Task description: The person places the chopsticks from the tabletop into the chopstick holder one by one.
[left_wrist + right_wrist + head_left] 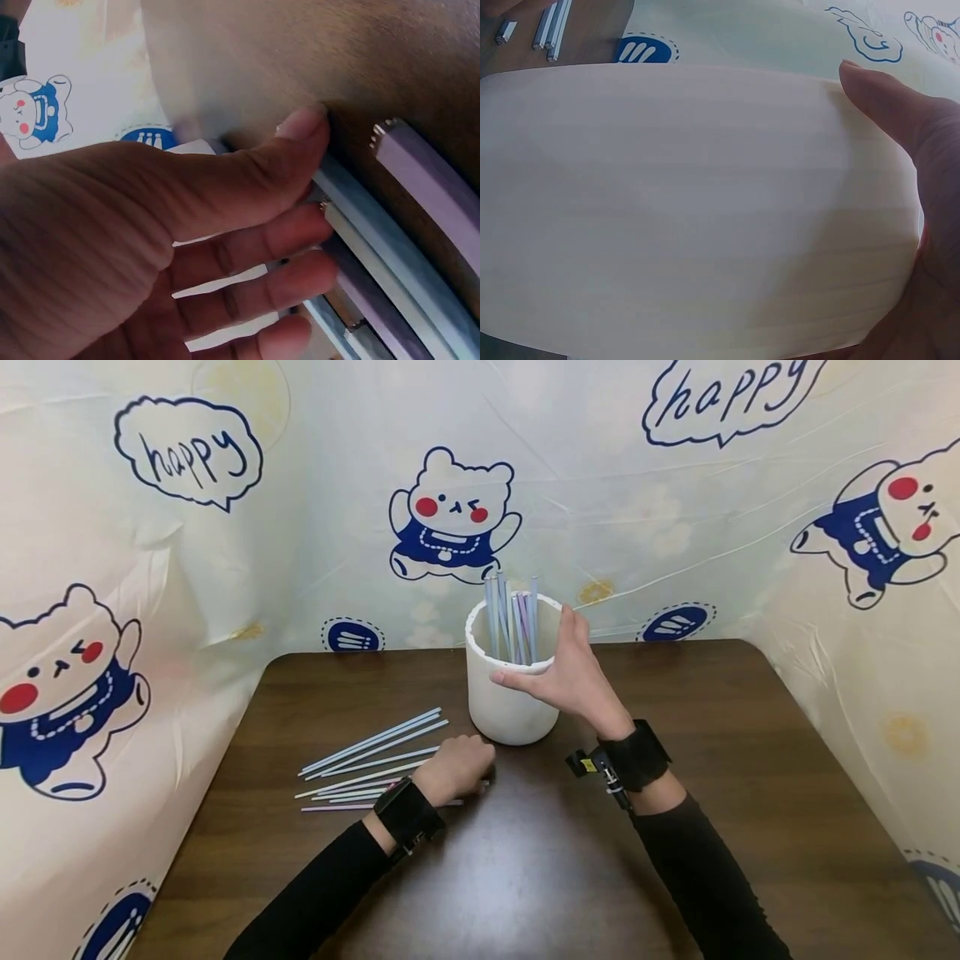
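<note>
Nr cloth (585,510), R hand (577,683) grips tub (510,710); L hand (456,768) (hold unclear) part-hides sticks (375,740).

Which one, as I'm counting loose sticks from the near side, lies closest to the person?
The purple stick, lowest of the spread in the head view. It lies in front, while the other loose sticks all lie farther back.

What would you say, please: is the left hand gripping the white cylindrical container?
No, the right hand grips the container; the left hand is at the thin sticks.
</note>
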The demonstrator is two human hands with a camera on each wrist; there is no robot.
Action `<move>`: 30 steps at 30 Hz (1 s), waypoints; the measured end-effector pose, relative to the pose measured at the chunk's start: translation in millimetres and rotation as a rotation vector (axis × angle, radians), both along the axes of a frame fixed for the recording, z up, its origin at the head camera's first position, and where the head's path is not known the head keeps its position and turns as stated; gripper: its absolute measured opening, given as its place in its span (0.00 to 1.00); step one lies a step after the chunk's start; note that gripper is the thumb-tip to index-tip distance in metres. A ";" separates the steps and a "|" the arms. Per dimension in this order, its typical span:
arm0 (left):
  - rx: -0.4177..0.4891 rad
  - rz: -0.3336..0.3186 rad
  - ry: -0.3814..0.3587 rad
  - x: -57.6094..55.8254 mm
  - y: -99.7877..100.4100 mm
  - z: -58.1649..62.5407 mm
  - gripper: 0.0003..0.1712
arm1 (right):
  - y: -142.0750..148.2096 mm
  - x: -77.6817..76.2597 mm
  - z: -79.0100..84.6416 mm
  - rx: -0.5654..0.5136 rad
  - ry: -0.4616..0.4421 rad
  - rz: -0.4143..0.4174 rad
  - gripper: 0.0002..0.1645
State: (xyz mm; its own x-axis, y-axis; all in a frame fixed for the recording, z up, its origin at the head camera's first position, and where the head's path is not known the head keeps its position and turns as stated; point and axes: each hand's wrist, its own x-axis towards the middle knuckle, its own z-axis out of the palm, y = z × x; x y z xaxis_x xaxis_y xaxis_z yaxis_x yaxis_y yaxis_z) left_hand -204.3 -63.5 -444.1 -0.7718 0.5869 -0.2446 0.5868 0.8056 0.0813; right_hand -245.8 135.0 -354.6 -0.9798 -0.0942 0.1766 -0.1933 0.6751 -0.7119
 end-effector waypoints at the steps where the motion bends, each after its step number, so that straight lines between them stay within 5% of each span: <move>1: 0.016 -0.002 -0.005 -0.7 -0.6 -0.1 0.08 | 0.1 -0.1 0.3 0.002 0.000 -0.001 0.85; 8: 0.103 -0.046 0.026 -0.8 -3.2 -3.0 0.15 | -0.3 0.0 1.8 0.012 -0.011 -0.005 0.86; 13: 0.166 -0.066 0.080 2.2 -7.1 2.9 0.11 | -0.3 0.2 0.7 0.012 -0.006 -0.002 0.86; 19: 0.211 -0.077 0.228 6.9 -15.0 17.5 0.06 | -0.2 1.0 -1.0 0.009 -0.007 -0.006 0.87; 24: 0.206 -0.058 0.336 16.3 -20.1 50.9 0.06 | -0.7 0.1 -0.8 0.010 -0.012 -0.002 0.88; 30: 0.250 -0.030 0.414 37.3 -25.7 117.0 0.08 | -0.1 -0.5 0.4 0.002 -0.001 0.000 0.87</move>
